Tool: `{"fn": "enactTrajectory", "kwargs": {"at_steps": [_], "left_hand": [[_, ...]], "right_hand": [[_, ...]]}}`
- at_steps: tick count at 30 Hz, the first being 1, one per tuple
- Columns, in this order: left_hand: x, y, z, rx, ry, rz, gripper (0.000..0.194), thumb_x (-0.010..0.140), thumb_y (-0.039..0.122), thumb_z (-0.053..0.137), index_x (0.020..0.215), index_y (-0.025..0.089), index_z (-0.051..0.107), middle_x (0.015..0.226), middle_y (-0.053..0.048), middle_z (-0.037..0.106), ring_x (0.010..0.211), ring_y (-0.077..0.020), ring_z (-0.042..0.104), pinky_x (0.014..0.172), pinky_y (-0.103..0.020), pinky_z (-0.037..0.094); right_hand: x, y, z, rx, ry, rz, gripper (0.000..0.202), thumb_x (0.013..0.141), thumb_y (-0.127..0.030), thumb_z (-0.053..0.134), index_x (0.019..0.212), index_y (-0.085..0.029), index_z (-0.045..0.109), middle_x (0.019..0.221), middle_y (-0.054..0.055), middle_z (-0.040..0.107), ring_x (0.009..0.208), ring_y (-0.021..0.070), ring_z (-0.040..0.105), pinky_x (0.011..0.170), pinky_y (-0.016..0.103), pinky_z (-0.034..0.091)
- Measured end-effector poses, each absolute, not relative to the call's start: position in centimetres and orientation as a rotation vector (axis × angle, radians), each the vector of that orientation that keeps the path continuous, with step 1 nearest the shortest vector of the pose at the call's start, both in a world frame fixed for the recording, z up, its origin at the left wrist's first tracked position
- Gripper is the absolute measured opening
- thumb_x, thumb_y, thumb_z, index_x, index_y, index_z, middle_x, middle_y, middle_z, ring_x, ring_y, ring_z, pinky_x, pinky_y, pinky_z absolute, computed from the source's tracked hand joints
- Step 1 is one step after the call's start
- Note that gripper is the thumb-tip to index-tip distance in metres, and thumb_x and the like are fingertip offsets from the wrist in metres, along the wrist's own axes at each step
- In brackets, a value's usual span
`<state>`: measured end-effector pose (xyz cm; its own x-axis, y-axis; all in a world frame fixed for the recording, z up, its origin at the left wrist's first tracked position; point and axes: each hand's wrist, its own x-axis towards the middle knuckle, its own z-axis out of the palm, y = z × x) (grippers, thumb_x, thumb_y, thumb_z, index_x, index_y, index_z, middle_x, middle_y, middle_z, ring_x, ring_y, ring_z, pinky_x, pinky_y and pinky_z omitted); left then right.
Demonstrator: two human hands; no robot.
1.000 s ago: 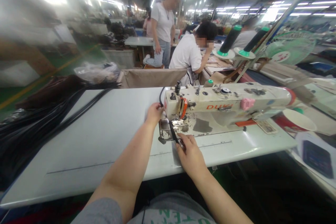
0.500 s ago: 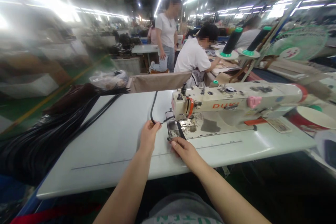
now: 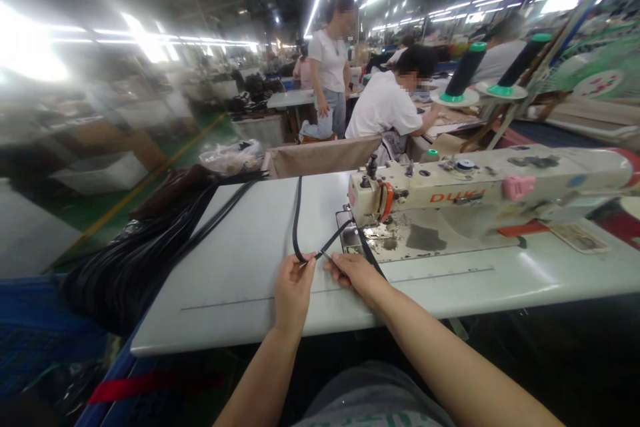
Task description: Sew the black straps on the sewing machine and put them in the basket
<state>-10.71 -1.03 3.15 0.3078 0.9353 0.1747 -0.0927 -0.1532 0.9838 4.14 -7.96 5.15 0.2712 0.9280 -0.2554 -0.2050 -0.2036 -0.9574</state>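
Note:
My left hand [image 3: 295, 280] is closed in a pinch on a narrow black strip [image 3: 296, 220]. From the table's back edge the strip runs down to my fingers, then bends up toward the needle area of the sewing machine [image 3: 425, 203]. My right hand [image 3: 353, 273] is closed just to the right, its fingertips close to the strip. A small, thin thing with a bright tip shows at those fingertips; its kind is too small to make out. Both hands are in front of the machine's needle end, over the pale table [image 3: 235, 260].
A thick bundle of black strips [image 3: 150, 267] hangs over the table's left side. Black thread cones [image 3: 463, 73] stand behind the machine. A fabric-lined bin [image 3: 320, 157] adjoins the back edge. A co-worker in a white shirt [image 3: 375, 107] sits beyond; another person [image 3: 330, 67] is farther back.
My right hand has moved up from beside the machine's plate to the strip near my left fingers. More strip now shows between my left hand and the needle area. The view has shifted left.

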Motion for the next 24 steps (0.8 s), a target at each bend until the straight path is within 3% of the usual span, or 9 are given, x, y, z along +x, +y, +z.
{"fn": "enactTrajectory", "kwargs": {"at_steps": [8,12,15,17,20,22,24], "left_hand": [[-12.3,-1.9,3.5,1.324,0.865,1.144,0.029,0.086,0.043,0.076,0.101,0.022,0.063,0.108,-0.008,0.077,0.109,-0.0235,0.073,0.102,-0.039,0.057],[-13.4,-1.5,3.6,1.36,0.907,1.069,0.035,0.087,0.049,0.075,0.102,0.019,0.064,0.107,-0.009,0.077,0.105,-0.0235,0.073,0.099,-0.038,0.057],[-15.0,-0.4,3.9,1.455,0.931,0.967,0.04,0.084,0.053,0.076,0.1,0.018,0.065,0.106,-0.011,0.076,0.105,-0.0248,0.072,0.096,-0.037,0.056],[-16.2,0.4,4.1,1.485,0.927,0.888,0.044,0.08,0.054,0.078,0.101,0.017,0.066,0.111,-0.013,0.075,0.109,-0.0264,0.071,0.095,-0.037,0.056],[-18.3,1.9,4.1,1.492,0.971,0.704,0.051,0.077,0.055,0.077,0.107,0.017,0.064,0.099,-0.012,0.077,0.094,-0.0252,0.073,0.085,-0.037,0.058],[-19.8,3.1,3.9,1.553,1.027,0.598,0.052,0.078,0.058,0.073,0.109,0.016,0.064,0.082,-0.007,0.074,0.077,-0.0225,0.071,0.075,-0.035,0.058],[-21.4,4.5,3.5,1.655,1.098,0.582,0.055,0.078,0.06,0.068,0.112,0.016,0.066,0.082,-0.006,0.074,0.072,-0.0211,0.067,0.071,-0.034,0.056]], "right_hand": [[3.3,-7.1,5.3,-1.431,-0.901,1.139,0.05,0.089,-0.067,0.052,0.074,-0.02,0.061,0.054,-0.007,0.036,0.047,0.0094,0.028,0.048,0.024,0.021],[3.8,-8.1,5.7,-1.542,-0.997,0.957,0.037,0.09,-0.055,0.059,0.076,-0.021,0.058,0.063,-0.004,0.046,0.06,0.0134,0.042,0.058,0.026,0.032],[4.7,-10.3,6.1,-1.897,-1.277,0.526,0.019,0.089,-0.035,0.067,0.081,-0.02,0.059,0.079,0.001,0.059,0.077,0.018,0.054,0.071,0.029,0.04],[5.5,-12.0,6.1,-2.189,-1.446,0.12,0.007,0.091,-0.025,0.064,0.091,-0.019,0.065,0.096,0.008,0.066,0.092,0.0231,0.061,0.08,0.032,0.044],[6.5,-14.1,5.5,-2.498,-1.494,-0.209,0.034,0.095,-0.022,0.059,0.128,-0.019,0.066,0.115,0.013,0.067,0.101,0.0264,0.065,0.08,0.033,0.049],[6.9,-15.0,5.1,-2.612,-1.533,-0.195,0.048,0.099,-0.022,0.055,0.147,-0.021,0.055,0.11,0.011,0.071,0.09,0.0235,0.07,0.072,0.031,0.05],[7.1,-15.5,4.8,-2.656,-1.595,-0.131,0.051,0.101,-0.02,0.05,0.152,-0.021,0.051,0.102,0.008,0.075,0.082,0.0214,0.072,0.067,0.03,0.051]]}}
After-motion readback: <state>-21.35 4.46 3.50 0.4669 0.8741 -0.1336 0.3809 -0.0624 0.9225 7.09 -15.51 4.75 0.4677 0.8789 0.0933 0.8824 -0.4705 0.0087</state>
